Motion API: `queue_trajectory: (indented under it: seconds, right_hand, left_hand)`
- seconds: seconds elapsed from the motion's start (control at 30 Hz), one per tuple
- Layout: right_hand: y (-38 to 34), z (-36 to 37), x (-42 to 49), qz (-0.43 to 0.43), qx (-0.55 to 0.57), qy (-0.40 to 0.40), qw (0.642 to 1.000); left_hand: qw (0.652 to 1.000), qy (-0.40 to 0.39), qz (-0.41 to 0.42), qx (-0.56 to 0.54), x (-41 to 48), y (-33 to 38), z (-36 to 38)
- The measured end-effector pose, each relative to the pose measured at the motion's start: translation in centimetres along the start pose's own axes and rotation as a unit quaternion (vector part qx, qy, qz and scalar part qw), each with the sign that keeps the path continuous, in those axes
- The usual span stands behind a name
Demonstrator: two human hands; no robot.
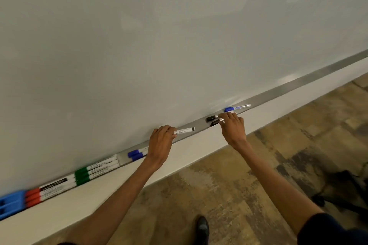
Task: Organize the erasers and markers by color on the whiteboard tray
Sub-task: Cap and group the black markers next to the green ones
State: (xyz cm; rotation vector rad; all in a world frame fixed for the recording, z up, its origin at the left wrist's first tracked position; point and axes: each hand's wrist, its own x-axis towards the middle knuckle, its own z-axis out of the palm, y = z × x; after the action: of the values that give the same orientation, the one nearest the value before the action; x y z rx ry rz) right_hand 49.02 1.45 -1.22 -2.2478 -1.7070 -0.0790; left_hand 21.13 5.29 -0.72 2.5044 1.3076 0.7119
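Note:
A metal tray (288, 87) runs along the bottom of the whiteboard. At its left end lie two blue erasers (11, 203), then red-capped markers (32, 197), then green-capped markers (82, 176). Two blue-capped markers (135, 154) lie just left of my left hand (160, 144), which is shut on a white marker (184, 131) whose dark end points right. My right hand (232, 125) rests its fingers on two black-capped markers (212, 120) in the tray; I cannot tell whether it grips them. One more blue-capped marker (237, 108) lies further right.
The whiteboard (159, 45) fills the upper view. Below the tray a white wall strip (199, 155) meets a patterned brown carpet (219, 195). A dark shoe (202, 226) shows at the bottom and a black chair base (342, 191) at the right.

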Motion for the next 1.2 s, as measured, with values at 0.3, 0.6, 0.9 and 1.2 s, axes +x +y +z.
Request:
queue_trajectory:
  seconds: [0.3, 0.6, 0.9, 1.2]
  right_hand:
    - [7.2, 4.0, 4.2, -0.141, 0.007, -0.120, 0.983]
    - [8.6, 4.7, 6.2, -0.248, 0.028, -0.131, 0.960]
    - [8.8, 3.3, 6.6, -0.262, 0.101, -0.146, 0.948]
    - [9.2, 2.1, 8.0, -0.200, 0.113, -0.155, 0.961]
  left_hand:
    - [0.999, -0.011, -0.028, 0.012, 4.2, 3.7, 6.1]
    - [0.997, -0.009, -0.075, 0.010, 5.0, 4.7, 7.8]
    - [0.995, -0.009, -0.101, 0.008, 4.5, 3.6, 6.7]
    - [0.992, 0.018, -0.123, 0.008, 1.7, 2.6, 5.3]
